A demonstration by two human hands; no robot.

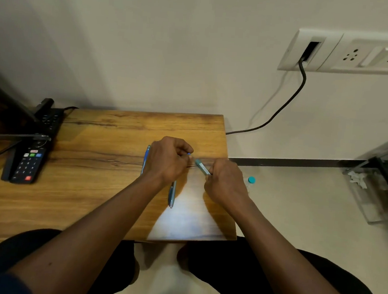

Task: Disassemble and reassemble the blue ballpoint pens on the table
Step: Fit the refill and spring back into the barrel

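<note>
Person is wearing dark trousers point(237, 261); both forearms are showing bare, no sleeves, watch or rings visible on either hand.

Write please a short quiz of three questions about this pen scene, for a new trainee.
1. True or false: the right hand holds a pen barrel.
2. How many other blue pens lie on the table? A) none B) two C) four
3. Fill in: the remote control lies on the person's ____ side.

Key: 1 true. 2 B: one pen beyond the left hand, another pen below it. 3 left.
</note>
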